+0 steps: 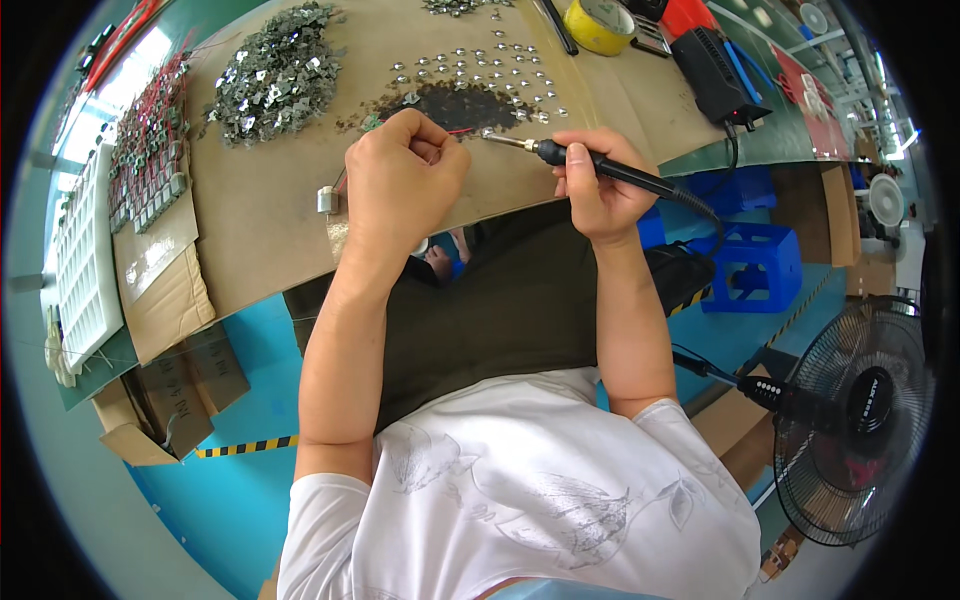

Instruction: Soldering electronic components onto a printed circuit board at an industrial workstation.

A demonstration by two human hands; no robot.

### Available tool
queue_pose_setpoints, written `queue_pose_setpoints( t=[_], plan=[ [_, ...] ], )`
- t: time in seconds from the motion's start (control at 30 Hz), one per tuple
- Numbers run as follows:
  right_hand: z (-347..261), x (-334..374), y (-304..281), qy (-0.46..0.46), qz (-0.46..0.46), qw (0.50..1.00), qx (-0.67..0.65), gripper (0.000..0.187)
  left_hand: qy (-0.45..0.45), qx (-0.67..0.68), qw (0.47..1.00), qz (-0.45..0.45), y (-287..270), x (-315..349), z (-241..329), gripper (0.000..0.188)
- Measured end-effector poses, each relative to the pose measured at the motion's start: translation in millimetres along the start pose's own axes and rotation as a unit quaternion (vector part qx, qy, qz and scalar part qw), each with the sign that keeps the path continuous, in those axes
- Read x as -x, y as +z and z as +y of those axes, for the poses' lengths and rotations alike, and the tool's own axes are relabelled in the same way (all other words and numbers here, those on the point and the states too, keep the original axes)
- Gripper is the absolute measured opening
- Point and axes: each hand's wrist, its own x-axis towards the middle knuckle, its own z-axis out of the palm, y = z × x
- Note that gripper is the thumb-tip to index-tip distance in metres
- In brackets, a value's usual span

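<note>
My right hand (608,188) is closed round the black handle of a soldering iron (625,175). Its metal tip points left and reaches a small shiny metal piece (487,132) at the edge of a dark, scorched patch (450,105) on the table. Fingers pinched, my left hand (405,180) holds a thin red wire (459,131), whose end comes out toward the iron's tip. Beside my left wrist lies a small silver motor (327,200) with a wire running up behind the hand. Whether that is the same wire is hidden.
Small metal plates are heaped (275,75) at the back left, with rows of small shiny parts (500,62) behind the scorch. Motors with red wires (150,165) line the left. A yellow tape roll (600,25) and black power box (718,78) stand right; a fan (855,420) is nearer.
</note>
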Motion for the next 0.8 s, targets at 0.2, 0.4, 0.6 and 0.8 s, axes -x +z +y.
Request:
queue_pose_setpoints(
  t=[0.2, 0.4, 0.6, 0.8],
  plan=[
    [-4.1, -0.5, -0.6, 0.018, 0.001, 1.0, -0.007, 0.007, 0.0, -0.01, 1.0, -0.015, -0.3, 0.0, 0.7, 0.01],
    [-4.4, -0.7, 0.4, 0.023, 0.003, 1.0, -0.02, 0.007, -0.005, -0.018, 1.0, -0.024, 0.2, -0.9, 0.2, 0.011],
    [-1.1, -1.1, -2.2, 0.011, -0.007, 1.0, -0.002, 0.007, -0.005, -0.018, 0.999, -0.03, 0.4, -1.8, -0.2, 0.013],
    [-2.2, -0.6, -1.0, 0.018, -0.002, 1.0, -0.007, 0.006, -0.025, -0.019, 0.999, -0.027, 0.3, -2.7, 2.8, 0.013]
  ],
)
